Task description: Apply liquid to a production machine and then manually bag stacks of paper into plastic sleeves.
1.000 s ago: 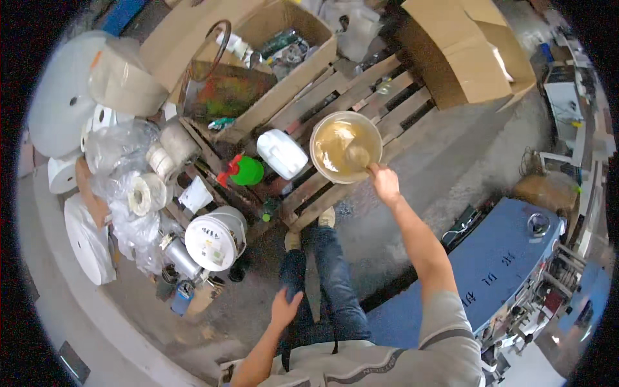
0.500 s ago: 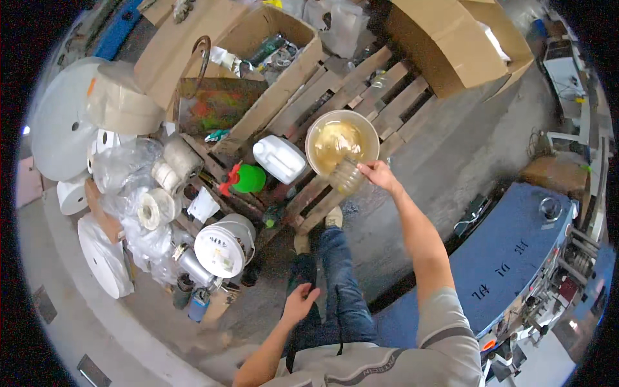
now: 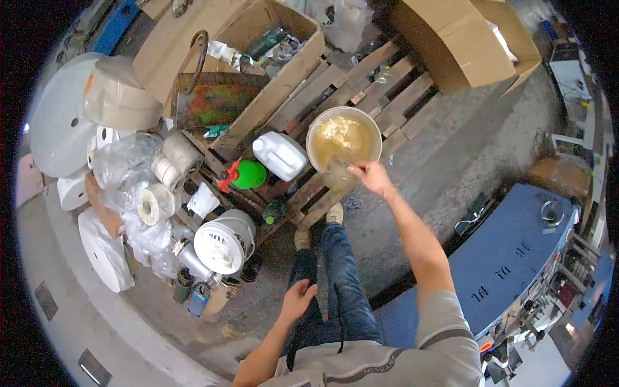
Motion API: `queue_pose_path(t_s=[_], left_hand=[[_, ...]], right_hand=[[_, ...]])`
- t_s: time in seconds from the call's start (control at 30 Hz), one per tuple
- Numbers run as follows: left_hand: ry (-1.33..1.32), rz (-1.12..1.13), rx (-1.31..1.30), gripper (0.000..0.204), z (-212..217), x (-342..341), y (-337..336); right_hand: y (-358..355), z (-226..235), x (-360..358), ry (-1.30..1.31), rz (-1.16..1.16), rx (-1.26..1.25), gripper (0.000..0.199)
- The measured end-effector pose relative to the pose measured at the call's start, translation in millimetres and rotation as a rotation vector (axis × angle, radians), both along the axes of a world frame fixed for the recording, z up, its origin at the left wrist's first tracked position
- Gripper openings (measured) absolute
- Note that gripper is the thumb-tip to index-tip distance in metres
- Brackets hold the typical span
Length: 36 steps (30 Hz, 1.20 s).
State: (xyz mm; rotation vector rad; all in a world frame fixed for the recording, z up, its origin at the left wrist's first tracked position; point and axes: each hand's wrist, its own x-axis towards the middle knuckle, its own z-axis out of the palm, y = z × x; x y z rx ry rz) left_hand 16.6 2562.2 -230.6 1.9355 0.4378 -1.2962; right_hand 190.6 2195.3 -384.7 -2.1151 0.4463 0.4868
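My right hand [image 3: 369,176] grips a clear ribbed plastic container [image 3: 339,174], tilted at the near rim of a round pale bucket [image 3: 374,132]. Its shape is smeared by motion, and whether it is a cut bottle or a jar I cannot tell. Yellowish, rippling liquid [image 3: 345,134] lies in the bucket, which stands on a wooden pallet [image 3: 322,209]. In front of my legs hangs my left hand [image 3: 298,300], empty, its fingers loosely bent and the thumb apart. Left of the bucket are a white jug [image 3: 281,157] and a green bottle with a red spray head [image 3: 249,176].
A cardboard box of scraps [image 3: 284,71] stands behind the jug, another carton [image 3: 445,45] at the far right. A lidded white bucket [image 3: 219,248], plastic wrap and rolls [image 3: 158,205] crowd the left. On the right is a blue-topped table [image 3: 503,258].
My right hand has shifted slightly left and toward the bucket, with the clear container closer against its rim. The liquid's surface ripples differently. My left hand has barely moved.
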Motion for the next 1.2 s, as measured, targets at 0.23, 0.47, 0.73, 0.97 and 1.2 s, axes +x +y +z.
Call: queue_pose_path(t_s=[0.23,0.47,0.73,0.97,1.2], left_hand=[[-0.2,0.16,-0.153,0.066,-21.5,75.1,-34.4],[-0.288,0.344,-0.6,0.079,44.4,184.0,-131.8],[-0.175,0.296,-0.781,0.079,107.5,162.3,-148.1],[-0.259,0.053,-0.883,0.08,159.1,112.6,-146.7],[-0.039,-0.182,-1.004,0.08,196.8,-2.3,-121.1]], right_hand=[[24.2,104.1,-14.6,-0.404,0.173,-0.344,0.03],[26.3,233.2,-43.9,-0.61,0.139,-0.397,0.025],[29.3,315.7,-103.1,-0.733,0.085,-0.447,0.021],[62.7,356.7,-210.1,-0.572,-0.7,0.135,0.084],[139.8,376.1,-357.3,-0.655,-1.026,0.804,0.092]])
